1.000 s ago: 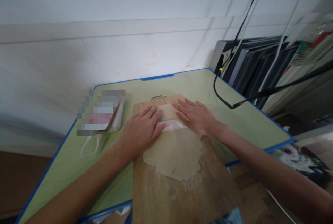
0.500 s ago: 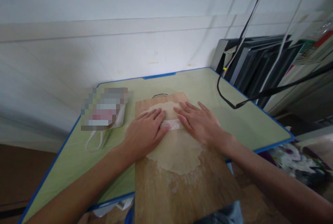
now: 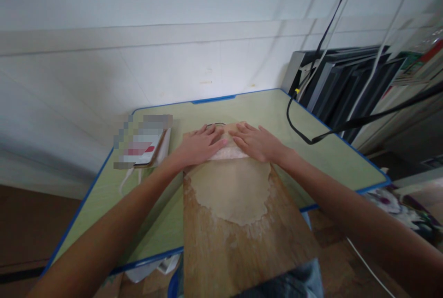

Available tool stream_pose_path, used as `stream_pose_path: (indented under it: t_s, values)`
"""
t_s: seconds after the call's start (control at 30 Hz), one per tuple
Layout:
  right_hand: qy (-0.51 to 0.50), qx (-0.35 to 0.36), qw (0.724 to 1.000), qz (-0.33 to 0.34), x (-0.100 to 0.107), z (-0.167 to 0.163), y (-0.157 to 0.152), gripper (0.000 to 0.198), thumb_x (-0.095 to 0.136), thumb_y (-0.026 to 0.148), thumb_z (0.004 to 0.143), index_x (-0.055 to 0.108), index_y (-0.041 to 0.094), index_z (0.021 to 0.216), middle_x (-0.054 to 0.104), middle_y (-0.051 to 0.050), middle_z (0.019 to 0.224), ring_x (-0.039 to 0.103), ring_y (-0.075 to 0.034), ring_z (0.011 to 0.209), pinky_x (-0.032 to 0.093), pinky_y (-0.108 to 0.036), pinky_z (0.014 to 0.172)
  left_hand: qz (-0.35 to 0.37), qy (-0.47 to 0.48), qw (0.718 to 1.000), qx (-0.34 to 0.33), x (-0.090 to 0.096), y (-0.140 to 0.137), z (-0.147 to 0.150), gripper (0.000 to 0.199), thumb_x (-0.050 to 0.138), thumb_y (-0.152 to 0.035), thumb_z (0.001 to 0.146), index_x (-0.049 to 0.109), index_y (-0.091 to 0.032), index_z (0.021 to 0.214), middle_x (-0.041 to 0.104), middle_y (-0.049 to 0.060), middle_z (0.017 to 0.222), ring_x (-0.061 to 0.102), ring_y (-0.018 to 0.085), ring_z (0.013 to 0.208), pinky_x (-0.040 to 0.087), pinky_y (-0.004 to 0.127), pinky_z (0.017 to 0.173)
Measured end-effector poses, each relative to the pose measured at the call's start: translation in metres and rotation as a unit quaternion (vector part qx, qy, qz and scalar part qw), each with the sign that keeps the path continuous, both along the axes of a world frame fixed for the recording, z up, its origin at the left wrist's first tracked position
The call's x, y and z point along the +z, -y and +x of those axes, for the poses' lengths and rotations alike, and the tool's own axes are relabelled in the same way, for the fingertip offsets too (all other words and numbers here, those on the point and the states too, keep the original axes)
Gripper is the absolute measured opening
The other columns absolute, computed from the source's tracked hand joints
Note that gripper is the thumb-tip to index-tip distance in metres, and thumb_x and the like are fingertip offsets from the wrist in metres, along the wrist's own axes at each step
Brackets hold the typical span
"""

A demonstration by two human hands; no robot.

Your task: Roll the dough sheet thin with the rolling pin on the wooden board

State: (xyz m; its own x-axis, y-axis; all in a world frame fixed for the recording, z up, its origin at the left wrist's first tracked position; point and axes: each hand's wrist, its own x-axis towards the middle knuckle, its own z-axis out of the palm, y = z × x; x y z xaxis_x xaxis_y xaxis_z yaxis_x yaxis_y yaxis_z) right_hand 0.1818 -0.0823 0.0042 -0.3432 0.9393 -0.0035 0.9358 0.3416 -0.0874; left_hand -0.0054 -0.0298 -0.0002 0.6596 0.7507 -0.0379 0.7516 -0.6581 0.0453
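Dough lies on the board, which rests on the worktop, overhanging its near edge; left of it, a phone; behind, the wall; far right, panels.

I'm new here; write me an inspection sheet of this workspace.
Surface: green, blue-edged table; wooden board overhangs its near edge.
Job's things: flattened dough on the board, whitish bar across it.
Clutter: phone-like device, partly pixelated, left of the board.
Hands: left hand and right hand over the bar, fingers extended.
Cables: black cord, white cable at right.
Surroundings: pale wall behind; dark panels beside the table.
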Motion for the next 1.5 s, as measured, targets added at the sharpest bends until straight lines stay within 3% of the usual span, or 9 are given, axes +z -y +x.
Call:
stream_pose_path:
  t_s: [0.23,0.43,0.7,0.83,0.97,1.1,1.27,1.4,1.5]
  values:
    - [0.008,-0.020,1.000,0.019,-0.001,-0.004,0.013,0.051,0.019,0.034,0.097,0.042,0.018,0.139,0.034,-0.014,0.149,0.028,-0.031,0.137,0.028,-0.056,0.104,0.018,-0.020,1.000,-0.005,0.006,0.019,-0.002,0.050,0.019,-0.044,0.098,0.040,-0.021,0.138,0.037,0.010,0.148,0.030,0.028,0.137,0.029,0.048,0.106]
    - [-0.021,-0.011,0.995,0.095,-0.007,-0.011,0.061,0.048,0.021,0.032,0.098,0.048,0.019,0.135,0.045,-0.010,0.143,0.039,-0.025,0.132,0.027,-0.050,0.107,0.060,-0.005,0.998,0.004,0.007,0.072,-0.013,0.054,0.023,-0.045,0.098,0.041,-0.013,0.138,0.039,0.016,0.146,0.034,0.029,0.135,0.027,0.046,0.109]
    - [-0.049,0.007,0.983,0.178,-0.018,-0.014,0.119,0.043,0.031,0.024,0.093,0.053,0.009,0.126,0.060,-0.015,0.126,0.056,-0.027,0.112,0.046,-0.046,0.092,0.134,0.016,0.991,0.021,-0.003,0.139,-0.019,0.063,0.042,-0.053,0.090,0.046,-0.006,0.132,0.051,0.021,0.134,0.046,0.040,0.123,0.036,0.059,0.100]
    - [-0.060,-0.003,0.976,0.210,-0.025,-0.016,0.141,0.041,0.034,0.020,0.090,0.056,0.005,0.122,0.062,-0.017,0.122,0.057,-0.028,0.111,0.046,-0.048,0.093,0.200,0.043,0.978,0.042,-0.012,0.168,-0.019,0.061,0.045,-0.049,0.088,0.050,-0.002,0.127,0.057,0.023,0.125,0.050,0.042,0.116,0.039,0.061,0.095]
    - [-0.084,-0.010,0.971,0.223,-0.026,-0.018,0.161,0.041,0.033,0.019,0.090,0.055,0.006,0.123,0.061,-0.015,0.125,0.053,-0.026,0.118,0.047,-0.045,0.096,0.190,0.074,0.977,0.061,-0.015,0.187,-0.024,0.055,0.035,-0.049,0.092,0.051,-0.009,0.126,0.061,0.018,0.119,0.055,0.037,0.111,0.040,0.057,0.096]
    - [-0.097,0.011,0.972,0.216,-0.022,-0.015,0.166,0.041,0.034,0.016,0.090,0.056,0.008,0.123,0.061,-0.013,0.125,0.054,-0.023,0.119,0.051,-0.042,0.093,0.198,0.076,0.975,0.072,-0.018,0.191,-0.025,0.056,0.029,-0.049,0.093,0.049,-0.010,0.128,0.059,0.018,0.125,0.050,0.039,0.118,0.038,0.060,0.097]
    - [-0.111,0.028,0.982,0.149,-0.013,0.003,0.137,0.041,0.033,0.023,0.095,0.052,0.010,0.130,0.052,-0.012,0.136,0.046,-0.022,0.127,0.043,-0.044,0.102,0.157,0.018,0.981,0.110,-0.009,0.164,-0.014,0.061,0.044,-0.051,0.089,0.049,-0.004,0.128,0.046,0.022,0.138,0.041,0.044,0.126,0.035,0.063,0.099]
    - [-0.099,0.025,0.988,0.119,-0.008,0.014,0.114,0.049,0.026,0.032,0.098,0.050,0.006,0.131,0.050,-0.018,0.135,0.045,-0.023,0.128,0.038,-0.046,0.105,0.069,-0.007,0.991,0.114,0.007,0.133,-0.009,0.055,0.041,-0.045,0.093,0.045,-0.008,0.133,0.044,0.020,0.140,0.041,0.035,0.130,0.035,0.057,0.102]
    - [-0.099,0.000,0.986,0.132,-0.011,0.013,0.110,0.052,0.023,0.035,0.098,0.051,0.005,0.130,0.052,-0.019,0.134,0.045,-0.025,0.127,0.036,-0.050,0.105,0.058,-0.004,0.993,0.103,0.011,0.126,-0.007,0.054,0.038,-0.045,0.094,0.043,-0.009,0.134,0.043,0.019,0.141,0.039,0.033,0.131,0.035,0.054,0.103]
